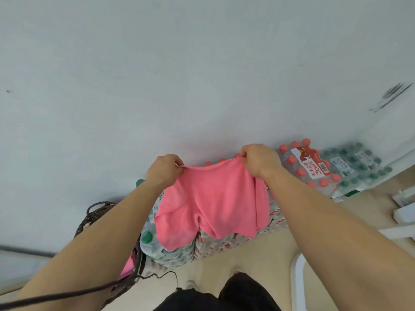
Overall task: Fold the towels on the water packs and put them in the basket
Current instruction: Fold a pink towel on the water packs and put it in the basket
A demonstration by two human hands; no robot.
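First, basket (98,212): dark woven, low left, mostly hidden behind the left forearm; a bit of pink cloth (126,267) shows inside, no more can be made out. Towel (213,198): held up over the water packs (179,252), top edge running left to right between the hands, length hanging down toward the person, lower part draped on the packs. Pink, plush, rumpled, top edge sagging, hem bunched. Left hand (165,169) and right hand (258,160) apart, each pinching a top corner.
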